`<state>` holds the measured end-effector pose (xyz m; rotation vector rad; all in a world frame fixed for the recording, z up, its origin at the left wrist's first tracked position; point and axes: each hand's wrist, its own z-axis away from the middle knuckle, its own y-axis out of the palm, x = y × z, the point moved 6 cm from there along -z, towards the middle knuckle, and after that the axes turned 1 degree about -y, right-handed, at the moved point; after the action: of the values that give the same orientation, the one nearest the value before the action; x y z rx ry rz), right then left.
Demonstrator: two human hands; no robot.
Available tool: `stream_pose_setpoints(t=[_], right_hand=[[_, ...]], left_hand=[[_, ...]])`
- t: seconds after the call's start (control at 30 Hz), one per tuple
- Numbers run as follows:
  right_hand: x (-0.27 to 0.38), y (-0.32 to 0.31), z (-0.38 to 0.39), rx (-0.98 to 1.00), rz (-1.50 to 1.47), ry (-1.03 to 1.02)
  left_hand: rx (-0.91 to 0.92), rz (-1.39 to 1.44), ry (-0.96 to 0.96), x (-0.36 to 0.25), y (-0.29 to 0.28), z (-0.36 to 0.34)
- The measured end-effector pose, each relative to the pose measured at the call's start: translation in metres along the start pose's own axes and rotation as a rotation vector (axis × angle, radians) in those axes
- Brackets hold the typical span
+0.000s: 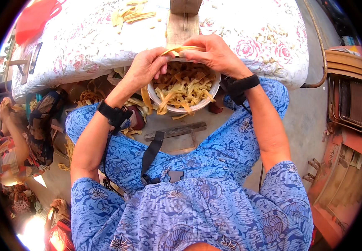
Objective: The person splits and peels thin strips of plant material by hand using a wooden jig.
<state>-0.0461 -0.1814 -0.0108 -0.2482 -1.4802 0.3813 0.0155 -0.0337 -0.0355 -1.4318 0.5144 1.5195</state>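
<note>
A pale yellow flat strip (pixel 173 50), perhaps dried plant material, stretches between my two hands at the table's near edge. The fingers of my left hand (pixel 144 67) pinch its left end. My right hand (pixel 216 54) is closed over the strip's other end, its thumb pressed against it. Directly below stands a white basin (pixel 184 111) full of short yellow-brown pieces (pixel 184 88). Just beyond my hands, a wooden board (pixel 182 31) lies on the table, with a wooden block (pixel 185 6) at its far end. A small dark edge shows beneath the strip; my fingers partly hide it.
A floral cloth covers the table (pixel 248 25). Loose yellow strips (pixel 132 14) and a red bag (pixel 34 20) lie on it. More strips (pixel 92 95) are heaped low on the left. A wooden stool frame (pixel 175 131) sits between my legs. Another person (pixel 11 142) works at far left.
</note>
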Motion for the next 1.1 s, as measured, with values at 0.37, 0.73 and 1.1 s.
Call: stream_pose_setpoints(t=[0.37, 0.73, 1.1], right_hand=[[-0.043, 0.020, 0.007, 0.053, 0.045, 0.241], [0.012, 0.030, 0.008, 0.097, -0.714, 0.066], [0.034, 0.009, 0.014, -0.623, 0.609, -0.486]], left_hand=[[0.101, -0.131, 0.109, -0.021, -0.011, -0.001], [0.384, 0.771, -0.245, 0.005, 0.032, -0.005], [-0.065, 1.194, -0.234, 0.009, 0.038, -0.012]])
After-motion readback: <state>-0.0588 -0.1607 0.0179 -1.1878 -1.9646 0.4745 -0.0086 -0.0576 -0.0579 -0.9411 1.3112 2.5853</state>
